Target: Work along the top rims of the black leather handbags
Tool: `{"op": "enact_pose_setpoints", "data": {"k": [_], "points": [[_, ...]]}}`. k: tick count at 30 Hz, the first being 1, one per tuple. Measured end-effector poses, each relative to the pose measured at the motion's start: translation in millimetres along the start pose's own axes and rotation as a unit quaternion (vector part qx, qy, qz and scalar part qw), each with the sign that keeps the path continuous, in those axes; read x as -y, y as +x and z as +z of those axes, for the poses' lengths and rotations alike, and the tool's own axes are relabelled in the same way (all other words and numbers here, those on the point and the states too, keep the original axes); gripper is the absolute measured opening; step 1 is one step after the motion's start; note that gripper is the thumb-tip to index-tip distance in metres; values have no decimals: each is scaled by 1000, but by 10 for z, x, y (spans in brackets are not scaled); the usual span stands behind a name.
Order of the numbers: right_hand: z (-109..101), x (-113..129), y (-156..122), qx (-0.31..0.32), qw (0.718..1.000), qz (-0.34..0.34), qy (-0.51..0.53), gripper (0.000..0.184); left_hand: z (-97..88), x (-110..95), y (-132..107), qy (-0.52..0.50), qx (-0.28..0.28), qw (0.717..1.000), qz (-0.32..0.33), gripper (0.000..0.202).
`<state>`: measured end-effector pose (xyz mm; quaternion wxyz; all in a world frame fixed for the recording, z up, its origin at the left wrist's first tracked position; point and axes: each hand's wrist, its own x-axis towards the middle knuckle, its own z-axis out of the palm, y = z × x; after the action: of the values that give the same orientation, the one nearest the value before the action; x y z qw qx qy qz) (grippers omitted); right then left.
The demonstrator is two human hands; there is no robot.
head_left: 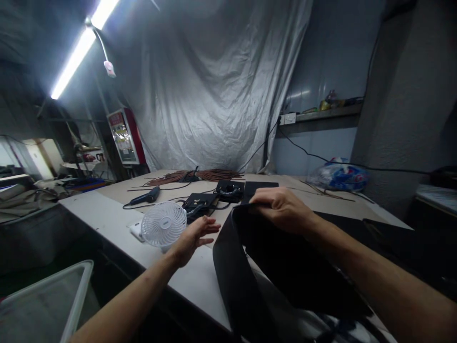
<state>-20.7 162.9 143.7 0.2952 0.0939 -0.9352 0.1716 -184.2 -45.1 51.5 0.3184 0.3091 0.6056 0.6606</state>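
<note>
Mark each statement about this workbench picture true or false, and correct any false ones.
1. The right hand grips black fabric. True.
2. The left hand is closed around the white fan. False: the hand is open beside the fan and grips nothing.
3. The fan lies on the floor. False: it stands on the table.
4. A bundle of brown cords lies at the table's far side. True.
</note>
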Motion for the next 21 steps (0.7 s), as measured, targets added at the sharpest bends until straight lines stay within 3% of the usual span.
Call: {"op": "enact_pose_setpoints", "data": {"k": [4, 9, 17, 19, 21], "points": [[-34, 171, -218, -48, 998, -16, 28, 16, -7, 233, -104, -32, -3, 999, -20, 52], [39, 319, -370, -77, 996, -32, 21, 17, 111, 307, -164, -63, -11, 998, -8, 47], [27, 404, -516, -68, 997, -38, 28, 15, 210, 501, -179, -48, -17, 998, -23, 50], [16, 401, -531, -50, 996, -44, 57, 17, 249, 465, -184, -14, -59, 998, -10, 52], [6, 402, -521, -27, 995, -48, 84, 19, 303, 299, -232, 38, -99, 993, 48, 52]]}}
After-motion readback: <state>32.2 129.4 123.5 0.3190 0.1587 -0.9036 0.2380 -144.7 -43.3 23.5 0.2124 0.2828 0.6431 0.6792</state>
